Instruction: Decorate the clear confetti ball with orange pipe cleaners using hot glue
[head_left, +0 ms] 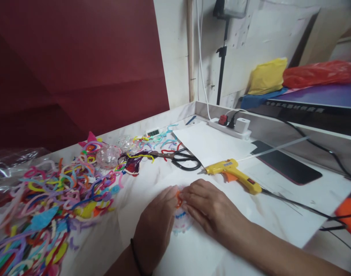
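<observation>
Between my hands is a small rounded see-through craft piece (181, 224) with blue and pale pink bits, lying on white paper. At its far side sits an orange fuzzy piece (179, 200), apparently pipe cleaner. My left hand (158, 220) is closed along the left side, its fingertips pressed to the orange piece. From the right, my right hand (208, 205) pinches the same orange piece, fingers bent together. Both hands cover part of the craft piece. Just beyond my right hand lies a yellow hot glue gun (231, 172), its nozzle pointing left.
Many coloured pipe cleaners (69, 191) are heaped at left. Black-handled scissors (184, 158) lie beyond my hands. A dark phone (287, 163), a white sheet (212, 140) and a power strip (233, 129) are at the back right. The glue gun's black cord (293, 201) runs right.
</observation>
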Available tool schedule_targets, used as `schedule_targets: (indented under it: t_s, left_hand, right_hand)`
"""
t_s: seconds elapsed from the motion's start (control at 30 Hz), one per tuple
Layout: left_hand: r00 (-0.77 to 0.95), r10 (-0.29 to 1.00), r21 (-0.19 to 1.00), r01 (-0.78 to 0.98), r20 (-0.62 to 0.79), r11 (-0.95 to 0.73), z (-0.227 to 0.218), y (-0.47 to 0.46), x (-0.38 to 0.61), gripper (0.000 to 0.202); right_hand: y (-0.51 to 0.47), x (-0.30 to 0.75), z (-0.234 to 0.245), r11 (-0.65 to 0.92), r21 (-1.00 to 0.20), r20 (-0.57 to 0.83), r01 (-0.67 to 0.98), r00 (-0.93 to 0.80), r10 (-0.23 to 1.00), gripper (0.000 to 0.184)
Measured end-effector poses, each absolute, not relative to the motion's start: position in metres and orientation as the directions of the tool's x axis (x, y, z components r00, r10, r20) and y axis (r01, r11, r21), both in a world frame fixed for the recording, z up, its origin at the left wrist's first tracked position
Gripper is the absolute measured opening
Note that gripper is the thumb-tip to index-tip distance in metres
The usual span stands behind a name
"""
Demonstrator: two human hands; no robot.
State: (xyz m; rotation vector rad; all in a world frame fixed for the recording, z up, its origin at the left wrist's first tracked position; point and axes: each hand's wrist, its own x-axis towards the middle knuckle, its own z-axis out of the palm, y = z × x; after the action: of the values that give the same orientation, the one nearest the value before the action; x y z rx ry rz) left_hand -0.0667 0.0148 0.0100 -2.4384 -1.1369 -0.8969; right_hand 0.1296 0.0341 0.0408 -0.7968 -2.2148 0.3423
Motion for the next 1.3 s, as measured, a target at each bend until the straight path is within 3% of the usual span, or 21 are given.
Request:
schedule_targets:
  t_s: [0.4, 0.63, 0.77, 0.97, 1.07, 1.3]
  left_hand:
    - [0.437, 0.617, 0.01, 0.811, 0.655, -0.585, 0.008, 0.014, -0.065, 0.035]
    - [0.42, 0.639, 0.06, 0.805, 0.645, -0.59, 0.006, 0.012, -0.066, 0.034]
    - [0.401, 0.644, 0.069, 0.814, 0.652, -0.577, 0.002, 0.013, -0.067, 0.034]
    - [0.497, 0.592, -0.01, 0.771, 0.634, -0.636, 0.009, 0.014, -0.069, 0.03]
    - [0.534, 0.571, -0.051, 0.757, 0.624, -0.652, 0.013, 0.013, -0.068, 0.03]
    - [0.512, 0.549, -0.081, 0.776, 0.661, -0.626, 0.011, 0.014, -0.064, 0.029]
  right_hand:
    - [0.047, 0.122, 0.051, 0.841, -0.306, 0.547, 0.445, -0.641, 0.538, 0.019]
    - [0.047, 0.118, 0.054, 0.809, -0.262, 0.473, 0.526, -0.661, 0.583, 0.021]
    - [0.045, 0.118, 0.055, 0.778, -0.291, 0.453, 0.557, -0.636, 0.625, 0.018]
    - [0.042, 0.127, 0.047, 0.774, -0.468, 0.533, 0.426, -0.563, 0.632, 0.017]
    - [0.039, 0.129, 0.044, 0.762, -0.498, 0.562, 0.414, -0.516, 0.647, 0.017]
    - [0.037, 0.122, 0.045, 0.825, -0.276, 0.606, 0.494, -0.577, 0.548, 0.025]
